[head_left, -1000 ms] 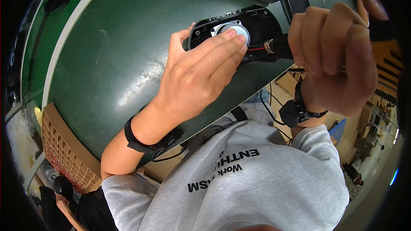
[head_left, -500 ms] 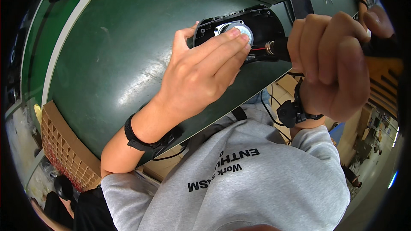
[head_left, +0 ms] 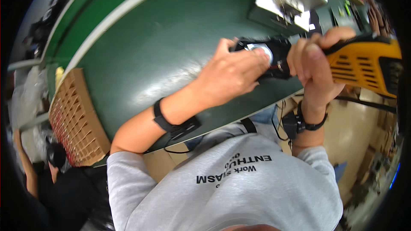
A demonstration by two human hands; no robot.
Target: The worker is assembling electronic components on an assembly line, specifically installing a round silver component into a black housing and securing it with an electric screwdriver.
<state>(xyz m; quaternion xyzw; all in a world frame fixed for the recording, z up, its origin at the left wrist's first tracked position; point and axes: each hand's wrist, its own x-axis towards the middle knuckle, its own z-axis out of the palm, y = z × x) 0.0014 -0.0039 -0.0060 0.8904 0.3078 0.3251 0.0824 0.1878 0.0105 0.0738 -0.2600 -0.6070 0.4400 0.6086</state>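
A round silver-backed speaker (head_left: 266, 52) sits in a black plastic housing (head_left: 281, 48) on the green table (head_left: 184, 30). My left hand (head_left: 233, 72) grips the housing from its left side, its fingers pressed together on the speaker's back. With my right hand (head_left: 314, 62) I hold a yellow and black power tool (head_left: 361, 62) with slots in its body, fingers wrapped round its front end. The tool's front points left toward the housing, close to the speaker's right side; its tip is too blurred to tell whether it touches. Part of the housing is hidden by my hands.
Behind the housing stands a white and grey boxy device (head_left: 284, 4). A cardboard divider tray (head_left: 79, 119) is at the table's left end. Small tools (head_left: 349, 8) lie far right. Cables (head_left: 280, 124) hang by the table's front edge. Another person's arm (head_left: 28, 167) shows at lower left.
The view has shifted, so table and hands appear farther right. My right hand and the tool have turned, bringing the yellow body into plain sight. My left hand still presses on the speaker.
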